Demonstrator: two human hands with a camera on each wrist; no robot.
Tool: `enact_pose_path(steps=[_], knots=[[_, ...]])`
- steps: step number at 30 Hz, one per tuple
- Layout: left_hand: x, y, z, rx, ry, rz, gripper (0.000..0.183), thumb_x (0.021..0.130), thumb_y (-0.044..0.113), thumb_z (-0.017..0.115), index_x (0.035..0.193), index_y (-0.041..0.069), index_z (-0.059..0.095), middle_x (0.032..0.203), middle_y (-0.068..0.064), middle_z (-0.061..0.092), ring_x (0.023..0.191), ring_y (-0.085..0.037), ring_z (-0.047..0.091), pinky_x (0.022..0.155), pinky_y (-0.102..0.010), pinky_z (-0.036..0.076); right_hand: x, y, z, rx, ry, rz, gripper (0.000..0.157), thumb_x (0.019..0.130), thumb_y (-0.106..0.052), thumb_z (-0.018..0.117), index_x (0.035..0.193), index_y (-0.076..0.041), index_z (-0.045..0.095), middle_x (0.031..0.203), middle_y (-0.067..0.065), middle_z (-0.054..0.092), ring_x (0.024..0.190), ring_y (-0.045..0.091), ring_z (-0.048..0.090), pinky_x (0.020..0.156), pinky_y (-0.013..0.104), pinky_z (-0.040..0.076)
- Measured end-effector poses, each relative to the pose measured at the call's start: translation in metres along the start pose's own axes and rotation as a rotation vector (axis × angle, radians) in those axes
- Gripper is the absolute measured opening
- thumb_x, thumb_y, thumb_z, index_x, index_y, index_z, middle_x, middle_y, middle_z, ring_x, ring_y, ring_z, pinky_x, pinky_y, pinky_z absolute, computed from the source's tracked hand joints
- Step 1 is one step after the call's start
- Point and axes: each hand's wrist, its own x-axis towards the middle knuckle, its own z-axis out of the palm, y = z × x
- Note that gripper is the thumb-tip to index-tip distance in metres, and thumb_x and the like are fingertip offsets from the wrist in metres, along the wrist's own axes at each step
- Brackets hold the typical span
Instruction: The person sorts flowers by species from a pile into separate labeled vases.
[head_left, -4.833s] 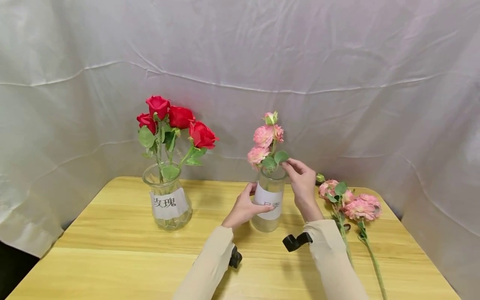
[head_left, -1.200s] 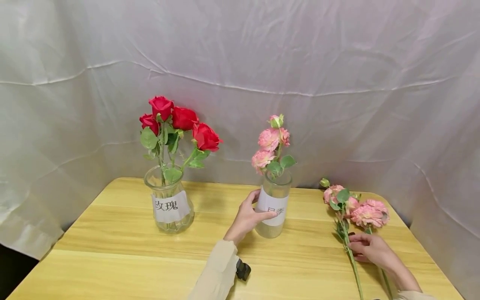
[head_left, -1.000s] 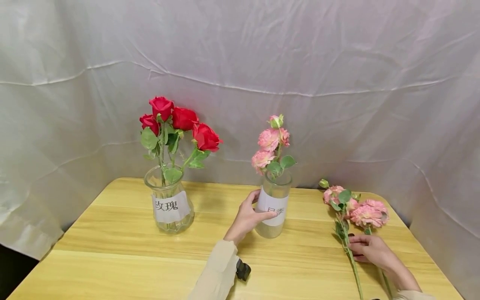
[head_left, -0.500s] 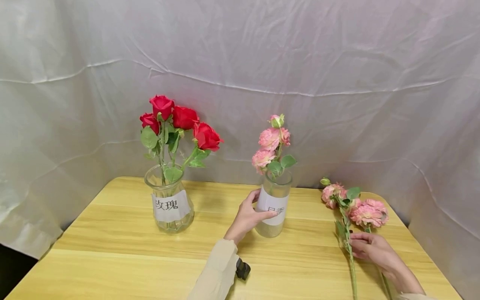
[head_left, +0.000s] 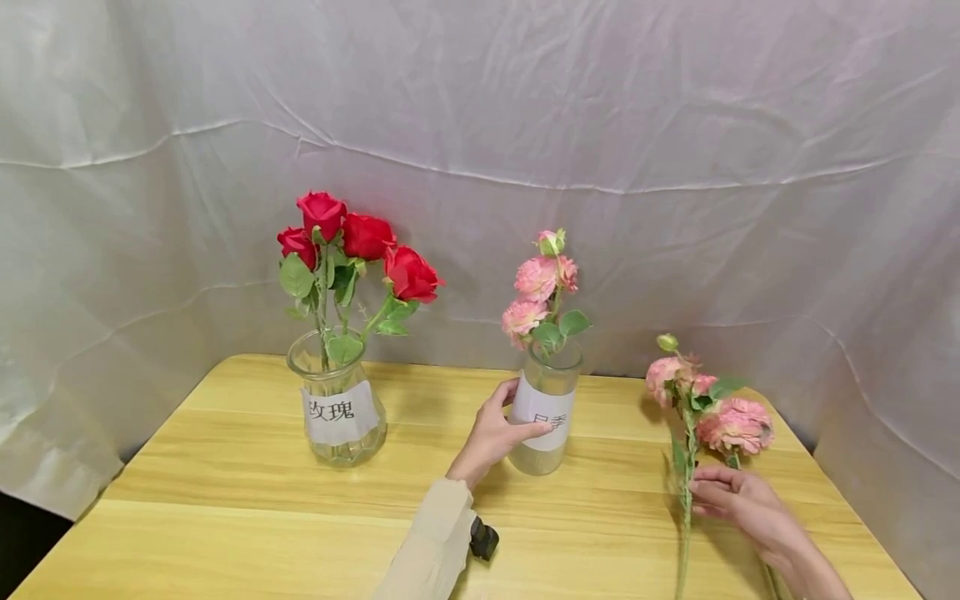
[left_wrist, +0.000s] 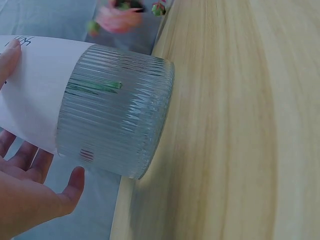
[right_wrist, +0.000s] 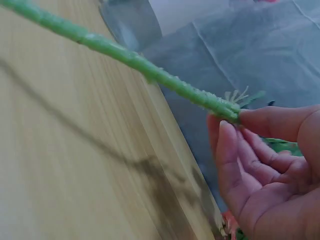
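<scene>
In the head view my left hand grips a clear glass vase with a white paper label, thumb across its front and fingers behind. A pink flower spray stands in that vase. The left wrist view shows the vase's ribbed base on the table. At the right, my right hand pinches the green stem of a pink flower spray between thumb and fingers. The stem is off the tabletop, its shadow apart from it. Another pink flower lies beside it, its stem partly behind the hand.
To the left stands a second labelled glass vase holding several red roses. Grey cloth hangs behind the wooden table and at both sides. A black strap piece sits at my left wrist.
My right hand has gone from the vase's rim to the lying flowers and taken one stem. That spray has since tilted up off the table. The left hand stays on the vase.
</scene>
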Motion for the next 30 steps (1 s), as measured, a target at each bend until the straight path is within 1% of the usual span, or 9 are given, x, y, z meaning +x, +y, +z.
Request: enact_pose_path(steps=[2,5,9,12,13,17,19,24,30], knots=[[0.0,-0.001,0.0,-0.001,-0.002,0.002,0.073,0.068,0.031,0.079,0.13,0.022,0.043,0.123,0.002,0.048,0.115,-0.02,0.042,0.095,-0.044,0.032,-0.001,-0.002,0.004,0.0,0.027,-0.021,0.022,0.09,-0.009,0.055,0.107,0.005,0.051,0.091,0.001,0.058,0.081,0.01,0.059,0.076,0.033,0.05],[0.001,-0.001,0.0,-0.004,-0.001,0.003,0.073,0.068,0.031,0.079,0.13,0.022,0.043,0.123,0.002,0.049,0.114,-0.019,0.043,0.095,-0.044,0.032,0.002,0.001,0.004,-0.024,0.079,-0.054,0.03,0.089,-0.015,0.058,0.11,0.006,0.05,0.094,0.001,0.059,0.084,0.009,0.059,0.076,0.033,0.049],[0.001,-0.001,0.001,-0.008,-0.001,0.002,0.072,0.069,0.027,0.079,0.131,0.021,0.042,0.123,0.001,0.049,0.114,-0.02,0.043,0.095,-0.044,0.032,0.017,0.022,-0.006,-0.032,0.144,-0.109,0.046,0.084,-0.03,0.064,0.113,0.003,0.05,0.097,0.002,0.061,0.088,0.009,0.059,0.076,0.032,0.05],[0.0,0.001,0.0,-0.013,-0.003,0.001,0.072,0.07,0.023,0.078,0.132,0.018,0.041,0.124,-0.001,0.048,0.114,-0.023,0.042,0.095,-0.045,0.032,0.032,0.041,-0.013,-0.011,0.198,-0.188,0.054,0.081,-0.037,0.066,0.113,0.003,0.049,0.099,0.006,0.061,0.088,0.012,0.06,0.074,0.031,0.05],[-0.003,0.005,0.0,-0.015,-0.004,0.002,0.072,0.071,0.021,0.078,0.132,0.016,0.041,0.124,-0.003,0.048,0.114,-0.024,0.042,0.095,-0.046,0.032,0.036,0.045,-0.014,-0.002,0.215,-0.211,0.054,0.081,-0.037,0.066,0.113,0.003,0.049,0.099,0.007,0.061,0.088,0.012,0.06,0.073,0.031,0.05],[-0.012,0.024,-0.001,-0.011,-0.001,0.01,0.069,0.072,0.017,0.076,0.131,0.011,0.042,0.123,-0.006,0.049,0.114,-0.027,0.042,0.095,-0.047,0.032,0.049,0.055,-0.016,0.065,0.273,-0.314,0.047,0.083,-0.028,0.065,0.112,0.006,0.048,0.098,0.01,0.06,0.085,0.013,0.061,0.072,0.031,0.051],[-0.011,0.021,0.0,-0.005,0.002,0.007,0.069,0.071,0.022,0.078,0.13,0.014,0.043,0.122,-0.003,0.049,0.114,-0.024,0.043,0.095,-0.046,0.032,0.054,0.057,-0.017,0.121,0.297,-0.355,0.041,0.084,-0.021,0.065,0.11,0.006,0.048,0.096,0.009,0.06,0.083,0.013,0.061,0.071,0.03,0.05],[0.001,-0.003,0.001,0.005,0.004,0.003,0.074,0.066,0.033,0.08,0.13,0.023,0.043,0.121,0.004,0.049,0.112,-0.017,0.044,0.095,-0.042,0.032,0.065,0.058,-0.021,0.222,0.322,-0.456,0.036,0.084,-0.012,0.065,0.109,0.008,0.048,0.096,0.011,0.059,0.083,0.016,0.061,0.07,0.033,0.05],[0.001,-0.003,0.001,0.005,0.009,0.014,0.073,0.067,0.032,0.079,0.13,0.022,0.044,0.122,0.002,0.049,0.113,-0.019,0.044,0.095,-0.045,0.032,0.079,0.059,-0.023,0.269,0.352,-0.522,0.037,0.083,-0.007,0.064,0.11,0.011,0.047,0.099,0.016,0.056,0.088,0.02,0.059,0.069,0.037,0.051]])
